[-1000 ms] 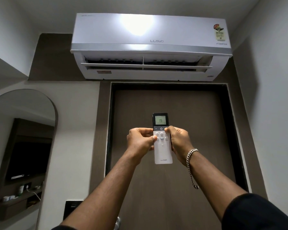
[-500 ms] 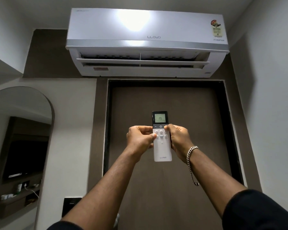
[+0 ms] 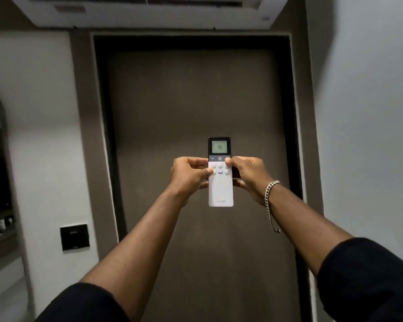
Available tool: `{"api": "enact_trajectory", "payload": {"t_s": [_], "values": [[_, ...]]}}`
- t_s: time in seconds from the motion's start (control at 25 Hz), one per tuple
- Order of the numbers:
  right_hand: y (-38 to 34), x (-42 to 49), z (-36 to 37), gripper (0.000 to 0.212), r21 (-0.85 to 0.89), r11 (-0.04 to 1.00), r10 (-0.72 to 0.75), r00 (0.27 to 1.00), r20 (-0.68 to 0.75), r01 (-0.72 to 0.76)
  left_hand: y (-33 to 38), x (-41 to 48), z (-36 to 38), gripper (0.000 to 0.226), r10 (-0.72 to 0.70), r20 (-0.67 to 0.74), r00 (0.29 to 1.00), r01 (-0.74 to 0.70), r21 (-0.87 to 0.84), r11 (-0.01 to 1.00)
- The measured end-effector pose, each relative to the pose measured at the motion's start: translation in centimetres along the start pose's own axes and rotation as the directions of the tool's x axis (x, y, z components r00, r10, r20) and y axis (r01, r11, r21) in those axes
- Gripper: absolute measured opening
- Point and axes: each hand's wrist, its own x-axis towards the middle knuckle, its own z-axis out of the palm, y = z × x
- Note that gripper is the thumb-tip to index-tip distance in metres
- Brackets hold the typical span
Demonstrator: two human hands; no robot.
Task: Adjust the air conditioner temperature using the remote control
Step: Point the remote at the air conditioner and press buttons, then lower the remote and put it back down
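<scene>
Remote (image 3: pixel 220 191) sits upright between my two hands, held out in front of the brown door (image 3: pixel 196 108). My left hand (image 3: pixel 189 176) grips its left edge, with the thumb on a button at the left side of the pad. My right hand (image 3: pixel 250 176) grips the right edge, with the thumb up by the top right buttons. Both hands are closed around the remote. The little screen (image 3: pixel 219 147) reads 19. I can see only the bottom of the air conditioner (image 3: pixel 149 12), high up above the door. I think I am in the middle of changing the number. Next I need a soft press on the up or down button, with the remote's top aimed at the unit, and then a look at the screen.
</scene>
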Motion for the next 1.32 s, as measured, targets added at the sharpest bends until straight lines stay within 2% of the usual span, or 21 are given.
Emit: {"api": "enact_trajectory", "payload": {"t_s": [0.16,0.24,0.36,0.48,0.64,0.8,0.88,0.92,1.0,1.12,1.24,1.32], "values": [[9.5,-2.0,-5.9,0.005,-0.046,0.985,0.16,0.979,-0.126,-0.167,-8.9,-1.7,7.3,0.016,-0.174,0.133,0.976,0.175,0.002,0.985],[15.1,-4.1,-9.9,0.011,-0.07,0.954,0.274,0.942,-0.193,-0.292,-14.5,-3.7,11.6,0.015,-0.277,0.202,0.939,0.273,0.049,0.961],[24.1,-8.4,-16.9,0.021,-0.083,0.873,0.435,0.845,-0.312,-0.481,-22.9,-8.1,18.9,0.017,-0.418,0.329,0.847,0.397,0.132,0.908],[32.9,-14.5,-23.5,0.014,-0.006,0.766,0.576,0.69,-0.438,-0.643,-30.4,-14.5,26.3,0.021,-0.525,0.441,0.728,0.482,0.216,0.849],[44.2,-24.9,-31.2,0.01,0.137,0.619,0.709,0.476,-0.52,-0.773,-40.9,-24.8,35.2,0.019,-0.662,0.553,0.506,0.569,0.362,0.738],[53.2,-36.7,-36.5,0.007,0.291,0.478,0.76,0.223,-0.61,-0.829,-50.0,-36.4,42.0,0.013,-0.733,0.606,0.31,0.528,0.532,0.662],[57.1,-42.0,-38.0,0.013,0.351,0.399,0.77,0.102,-0.629,-0.847,-53.4,-41.7,44.2,0.008,-0.748,0.617,0.245,0.506,0.577,0.641],[58.7,-44.4,-38.6,0.016,0.389,0.367,0.773,0.044,-0.633,-0.845,-54.9,-44.2,45.1,0.007,-0.753,0.616,0.231,0.487,0.596,0.638],[61.3,-48.0,-39.1,0.015,0.46,0.335,0.764,-0.048,-0.643,-0.823,-56.9,-48.1,46.2,0.007,-0.733,0.634,0.248,0.4,0.622,0.673],[64.4,-51.4,-38.9,0.004,0.507,0.307,0.735,-0.137,-0.664,-0.805,-58.5,-51.9,46.9,0.011,-0.672,0.689,0.272,0.28,0.612,0.74],[66.8,-53.1,-38.6,0.003,0.455,0.26,0.659,-0.188,-0.728,-0.852,-59.6,-53.8,47.1,0.006,-0.618,0.729,0.295,0.112,0.616,0.78],[67.9,-53.3,-38.7,0.012,0.402,0.225,0.619,-0.189,-0.762,-0.887,-60.0,-54.2,47.2,0.008,-0.591,0.751,0.295,-0.005,0.62,0.785]]}}
